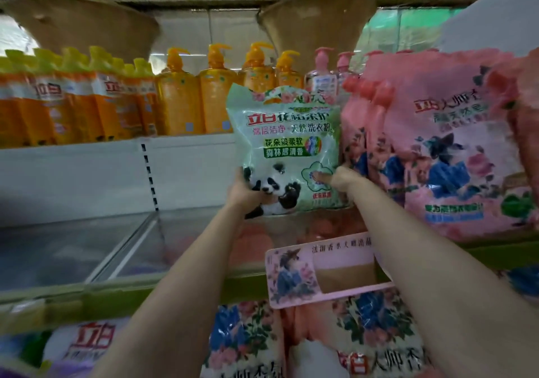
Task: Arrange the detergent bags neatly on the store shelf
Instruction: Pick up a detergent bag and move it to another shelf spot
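While both arms reach up to the shelf, I see the green detergent bag (284, 150) standing upright, its long axis vertical, the sealed top edge pointing up and the printed front with the panda facing me. My left hand (248, 195) is closed around the bag's lower left corner, thumb lying over the panda print. My right hand (339, 177) grips the lower right edge, thumb pressed flat on the front, the other fingers hidden behind the bag. The bag's base sits at the glass shelf (87, 249), whether resting on it or just above I cannot tell. Its right side touches the row of pink detergent bags (437, 144). Orange pump bottles (198, 97) stand behind on a higher step
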